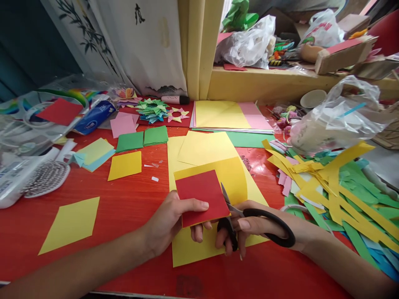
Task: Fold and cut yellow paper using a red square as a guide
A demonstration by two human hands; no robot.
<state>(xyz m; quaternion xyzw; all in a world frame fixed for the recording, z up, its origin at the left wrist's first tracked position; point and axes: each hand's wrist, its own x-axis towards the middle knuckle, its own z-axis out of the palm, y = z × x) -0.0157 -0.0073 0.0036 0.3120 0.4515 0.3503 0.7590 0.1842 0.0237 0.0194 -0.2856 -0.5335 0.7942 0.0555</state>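
Observation:
My left hand pinches a red paper square laid over a larger yellow sheet, thumb on top and fingers beneath. In my right hand is a pair of black-handled scissors. Their blades are apart and point away from me along the red square's right edge, with the yellow sheet between them or close by; I cannot tell exactly. Under both hands lie larger pale yellow sheets on the red table. A darker yellow square and a pale yellow piece rest to the left.
Cut paper strips pile up at the right beside a plastic bag. Stacked coloured paper lies at the back. Green squares, folded paper stars, a marker and a hairbrush are further left.

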